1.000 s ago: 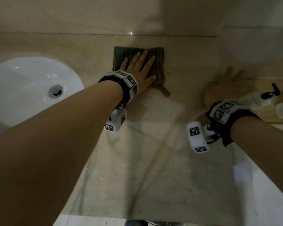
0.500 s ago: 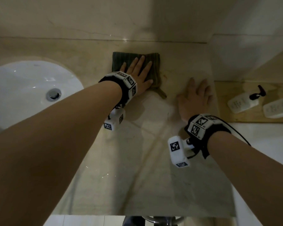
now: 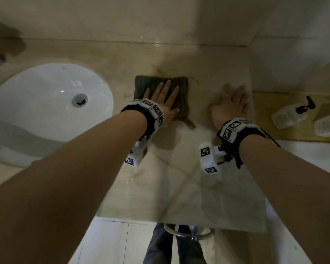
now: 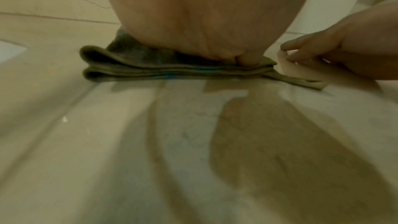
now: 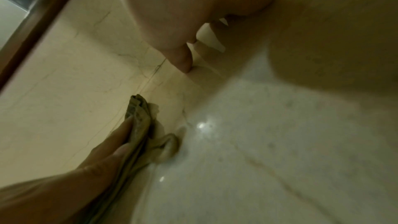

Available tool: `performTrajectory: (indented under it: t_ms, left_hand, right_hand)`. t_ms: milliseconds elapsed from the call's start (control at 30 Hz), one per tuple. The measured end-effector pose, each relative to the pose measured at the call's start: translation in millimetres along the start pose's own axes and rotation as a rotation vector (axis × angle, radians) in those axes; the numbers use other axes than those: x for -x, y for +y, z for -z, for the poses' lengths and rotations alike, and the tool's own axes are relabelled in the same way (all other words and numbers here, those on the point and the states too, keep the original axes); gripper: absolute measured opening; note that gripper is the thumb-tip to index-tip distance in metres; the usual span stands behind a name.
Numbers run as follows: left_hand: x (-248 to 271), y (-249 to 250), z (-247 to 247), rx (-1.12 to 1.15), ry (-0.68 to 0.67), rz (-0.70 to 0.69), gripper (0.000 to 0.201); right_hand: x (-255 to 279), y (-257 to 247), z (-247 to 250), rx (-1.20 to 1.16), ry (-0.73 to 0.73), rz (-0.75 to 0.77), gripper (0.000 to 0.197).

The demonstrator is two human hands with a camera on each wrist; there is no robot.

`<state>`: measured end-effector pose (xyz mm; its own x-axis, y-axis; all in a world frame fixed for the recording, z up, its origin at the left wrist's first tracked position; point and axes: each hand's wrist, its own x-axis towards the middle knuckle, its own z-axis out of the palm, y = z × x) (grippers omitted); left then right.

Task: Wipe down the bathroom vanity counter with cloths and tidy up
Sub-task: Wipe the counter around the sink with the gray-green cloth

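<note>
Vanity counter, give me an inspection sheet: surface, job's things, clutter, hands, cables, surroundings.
Surface: marble counter, wet glints, brownish stain near the wall.
Job's things: folded green cloth flat on the counter; a pale cloth under the right hand.
Clutter: two white bottles lying on the wooden shelf.
Hands: left hand presses flat on the green cloth; right hand flat on the pale cloth.
Cables: black cable at the right wristband.
Surroundings: white sink left.

Left hand (image 4: 193, 23) pressing flat on a folded dark green cloth (image 4: 150, 69) on the beige marble counter (image 4: 193, 142); right hand (image 4: 355, 48) rests just beside its loose corner
</note>
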<state>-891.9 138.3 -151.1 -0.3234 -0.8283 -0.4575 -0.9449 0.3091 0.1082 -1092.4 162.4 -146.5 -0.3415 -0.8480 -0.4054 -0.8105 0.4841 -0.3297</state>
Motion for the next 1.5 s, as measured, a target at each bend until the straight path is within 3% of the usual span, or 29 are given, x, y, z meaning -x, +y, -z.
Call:
performTrajectory:
  t_ms: [233,600,767,967,1267,1500]
  left_hand:
    - [21.6,27.7,-1.8,0.202,0.004,0.113,0.074]
    - [88.2,84.4,-62.8,0.098,0.111,0.008,0.066]
    - [86.7,83.2,-62.1,0.125,0.092,-0.001,0.067]
    - [66.3,70.2,-43.7,0.151,0.044,0.006,0.067]
    - [57.1,63.0,-40.8,0.122,0.033,-0.011,0.068]
    - [107.5,54.5,-66.9,0.051,0.073,-0.056,0.068]
  right_hand:
    - [-0.5,0.7,2.5,0.000,0.000,0.044,0.073]
    - [-4.4,2.2,-0.2,0.083,-0.020,0.049,0.071]
    - [0.2,7.0,3.8,0.095,-0.035,0.094,0.068]
    - [34.8,35.7,-3.4,0.196,-0.028,0.295,0.063]
    - [83.3,56.9,-18.8,0.181,-0.034,0.353,0.069]
    - [85.0,52.9,-26.4,0.275,0.014,0.337,0.067]
